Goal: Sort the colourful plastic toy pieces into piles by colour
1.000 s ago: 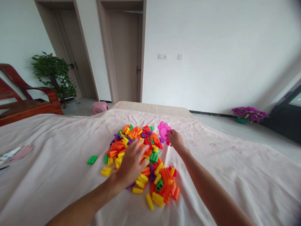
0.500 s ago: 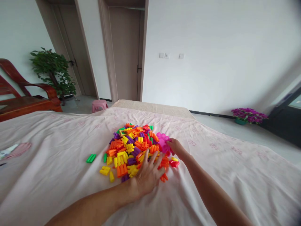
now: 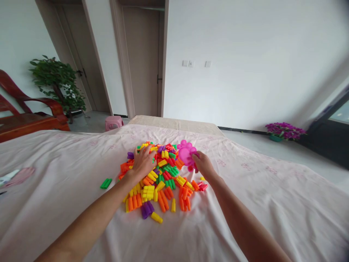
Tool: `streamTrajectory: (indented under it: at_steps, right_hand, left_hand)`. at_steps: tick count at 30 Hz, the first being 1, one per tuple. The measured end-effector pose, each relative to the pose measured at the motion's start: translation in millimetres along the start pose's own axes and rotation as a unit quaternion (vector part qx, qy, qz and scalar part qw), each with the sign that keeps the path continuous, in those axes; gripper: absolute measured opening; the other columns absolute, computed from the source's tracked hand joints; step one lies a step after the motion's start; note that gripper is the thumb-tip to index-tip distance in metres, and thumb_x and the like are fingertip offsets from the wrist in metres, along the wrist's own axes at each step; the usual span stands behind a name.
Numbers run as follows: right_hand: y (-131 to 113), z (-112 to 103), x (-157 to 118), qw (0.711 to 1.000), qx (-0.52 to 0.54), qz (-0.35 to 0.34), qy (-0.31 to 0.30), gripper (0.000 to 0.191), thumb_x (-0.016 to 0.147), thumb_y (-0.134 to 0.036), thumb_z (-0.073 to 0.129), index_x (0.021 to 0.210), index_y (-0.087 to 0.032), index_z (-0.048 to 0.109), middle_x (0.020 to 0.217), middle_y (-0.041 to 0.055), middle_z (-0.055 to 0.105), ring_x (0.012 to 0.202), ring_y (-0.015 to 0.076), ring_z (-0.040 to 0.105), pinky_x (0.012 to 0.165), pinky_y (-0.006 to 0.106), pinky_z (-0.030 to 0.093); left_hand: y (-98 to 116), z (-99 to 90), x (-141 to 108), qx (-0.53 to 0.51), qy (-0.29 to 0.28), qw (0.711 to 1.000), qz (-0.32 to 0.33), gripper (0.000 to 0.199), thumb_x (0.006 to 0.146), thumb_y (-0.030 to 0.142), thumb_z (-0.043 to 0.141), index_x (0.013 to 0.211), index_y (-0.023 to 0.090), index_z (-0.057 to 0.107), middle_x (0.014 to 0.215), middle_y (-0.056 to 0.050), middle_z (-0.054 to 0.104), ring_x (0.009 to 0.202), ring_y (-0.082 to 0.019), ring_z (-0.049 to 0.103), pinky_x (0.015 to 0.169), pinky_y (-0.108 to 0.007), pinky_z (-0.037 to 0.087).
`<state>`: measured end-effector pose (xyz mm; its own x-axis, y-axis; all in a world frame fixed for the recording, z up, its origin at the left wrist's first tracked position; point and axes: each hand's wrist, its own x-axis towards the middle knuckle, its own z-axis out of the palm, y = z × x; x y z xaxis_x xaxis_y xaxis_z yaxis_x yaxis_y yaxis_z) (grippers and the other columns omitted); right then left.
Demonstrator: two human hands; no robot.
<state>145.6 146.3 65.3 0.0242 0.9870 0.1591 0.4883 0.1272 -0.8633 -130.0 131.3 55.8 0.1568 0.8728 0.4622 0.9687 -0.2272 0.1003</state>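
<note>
A heap of plastic pieces (image 3: 170,171) in orange, yellow, green, red and purple is spread on the cloth-covered surface (image 3: 89,225). My left hand (image 3: 144,160) rests on the heap's far left part, fingers apart and curved over the pieces; whether one touches its palm is hidden. At the heap's right side, my right hand (image 3: 203,163) pinches a pink flower-shaped piece (image 3: 186,154) by its edge, holding it upright. One green piece (image 3: 106,183) lies apart on the left.
A white tube (image 3: 8,177) and a pink item (image 3: 24,175) lie at the far left. Beyond the surface are a wooden chair (image 3: 32,118), a pink stool (image 3: 113,122), a leafy plant (image 3: 56,80) and purple flowers (image 3: 285,130).
My left hand has moved away from me and left across the heap, and pieces have shifted, several toward me. The pink flower-shaped piece in my right hand is raised slightly.
</note>
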Motion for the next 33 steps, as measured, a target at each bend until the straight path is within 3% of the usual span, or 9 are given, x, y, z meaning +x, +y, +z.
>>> streamTrajectory:
  at_steps: [5,8,10,12,15,17,24,28,33]
  right_hand:
    - [36,-51,-33,0.984,-0.151,0.07,0.069,0.025,0.088,-0.034,0.043,0.09,-0.017,0.061,0.056,0.0013,0.062,0.036,0.011,0.051,0.041,0.022,0.034]
    - [59,-71,-63,0.965,-0.223,0.11,0.079,0.027,0.089,-0.033,0.042,0.096,-0.018,0.063,0.062,0.0033,0.066,0.037,0.0115,0.05,0.045,0.025,0.032]
    - [67,-73,-79,0.961,-0.231,0.134,0.071,0.028,0.09,-0.034,0.041,0.1,-0.019,0.063,0.064,0.0033,0.067,0.037,0.0122,0.05,0.047,0.026,0.032]
    - [67,-67,-90,0.962,-0.226,0.144,0.059,0.027,0.091,-0.034,0.04,0.099,-0.02,0.062,0.064,0.0028,0.067,0.037,0.0123,0.049,0.048,0.026,0.031]
    - [56,-43,-92,0.964,-0.237,0.111,0.038,0.022,0.092,-0.031,0.04,0.088,-0.021,0.059,0.067,0.0038,0.067,0.044,0.0127,0.053,0.051,0.025,0.029]
    - [45,-24,-88,0.965,-0.25,0.068,0.03,0.02,0.091,-0.029,0.042,0.081,-0.021,0.056,0.071,0.0054,0.068,0.053,0.0141,0.057,0.052,0.025,0.028]
    - [22,33,-78,0.987,-0.144,0.061,-0.032,0.019,0.091,-0.027,0.04,0.075,-0.021,0.049,0.056,-0.0003,0.058,0.041,0.0101,0.049,0.047,0.023,0.027]
    - [16,48,-69,0.995,-0.084,0.048,-0.001,0.018,0.086,-0.026,0.043,0.069,-0.02,0.046,0.06,0.001,0.059,0.05,0.0119,0.054,0.046,0.021,0.032]
    - [-7,58,-45,0.994,0.077,0.048,-0.061,0.021,0.087,-0.032,0.037,0.077,-0.019,0.051,0.056,0.0,0.059,0.046,0.014,0.056,0.043,0.022,0.04]
  left_hand:
    - [-36,-0.8,-6,-0.013,-0.064,0.987,-0.149,0.043,0.091,0.047,0.041,0.124,0.028,0.06,0.141,-0.014,0.048,0.12,-0.034,0.05,0.097,-0.061,0.033]
    - [-33,-5.4,-31,-0.003,-0.046,0.986,-0.159,0.053,0.092,0.053,0.036,0.134,0.026,0.053,0.143,-0.018,0.044,0.122,-0.037,0.049,0.095,-0.064,0.033]
    - [-20,-9.9,-59,0.01,0.012,0.995,-0.095,0.056,0.092,0.051,0.038,0.139,0.022,0.049,0.149,-0.019,0.037,0.132,-0.037,0.039,0.101,-0.062,0.028]
    - [0,-15.3,-91,0.004,0.037,0.999,0.032,0.06,0.088,0.052,0.047,0.141,0.025,0.047,0.154,-0.016,0.031,0.14,-0.036,0.026,0.108,-0.061,0.019]
    - [26,-21.7,-133,-0.027,-0.027,0.972,0.232,0.065,0.083,0.054,0.055,0.143,0.033,0.043,0.155,-0.009,0.032,0.141,-0.034,0.024,0.112,-0.061,0.01]
    - [35,-21.5,-145,-0.029,-0.059,0.958,0.279,0.065,0.082,0.047,0.058,0.143,0.034,0.042,0.153,-0.007,0.035,0.141,-0.032,0.026,0.113,-0.06,0.008]
    - [36,0.7,-102,-0.027,-0.043,0.964,0.261,0.032,0.09,0.041,0.05,0.117,0.027,0.062,0.139,-0.008,0.051,0.135,-0.029,0.036,0.113,-0.062,0.009]
    - [39,3.3,-74,-0.006,-0.031,0.969,0.246,0.022,0.088,0.024,0.053,0.108,0.022,0.062,0.137,-0.01,0.053,0.13,-0.026,0.042,0.112,-0.058,0.016]
    - [16,-2.4,-23,-0.019,0.019,0.987,0.16,0.025,0.084,0.014,0.052,0.107,0.021,0.06,0.125,-0.01,0.061,0.12,-0.024,0.051,0.112,-0.051,0.019]
